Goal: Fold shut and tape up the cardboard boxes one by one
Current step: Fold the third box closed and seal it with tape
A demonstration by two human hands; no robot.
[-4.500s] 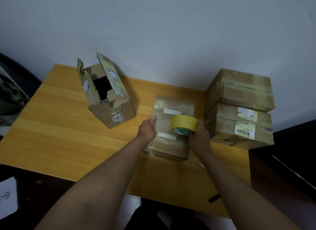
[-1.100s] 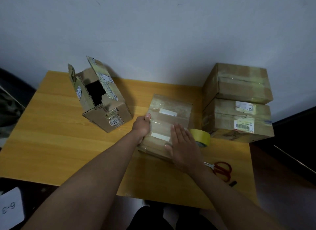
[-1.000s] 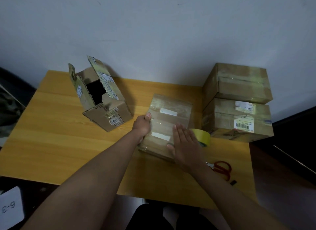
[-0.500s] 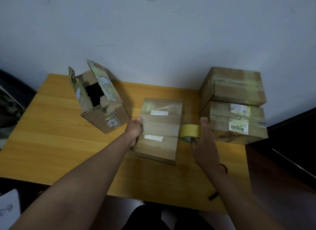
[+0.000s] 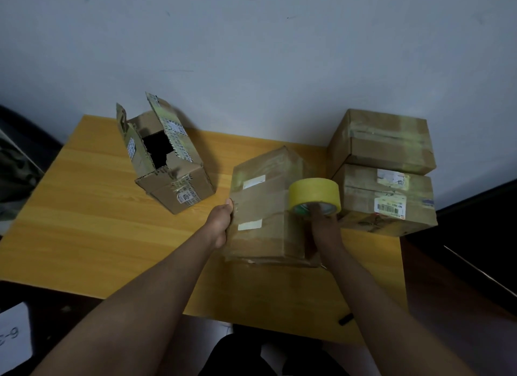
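My left hand (image 5: 221, 224) grips the left edge of the closed box (image 5: 265, 207) in the middle of the table (image 5: 92, 235), thumb on top, fingers wrapped down the side out of view. The box is tilted: its left side is raised and its right face shows, so it rests on its lower right edge rather than flat. 2 white labels sit on its top face, with clear tape across it.

My right hand (image 5: 326, 227) holds the roll of yellow tape (image 5: 314, 195) against the upper right corner of that box. My fingers are hooked into the core from below and closed on the roll. The roll is clear of the table, touching or just off the box; I cannot tell which.

1 open box (image 5: 167, 157) stands to the left, well apart from the box I hold, flaps up, dark inside, printed stickers on its flaps and front.

2 sealed boxes are stacked at the right rear of the table: the upper box (image 5: 383, 140) sits on the lower box (image 5: 389, 199), which carries a barcode label. The stack is just beside the tape roll.

A small dark object (image 5: 346, 319) lies at the near right table edge; too small to identify. A white card (image 5: 12, 336) with handwritten characters lies at lower left, off the table.
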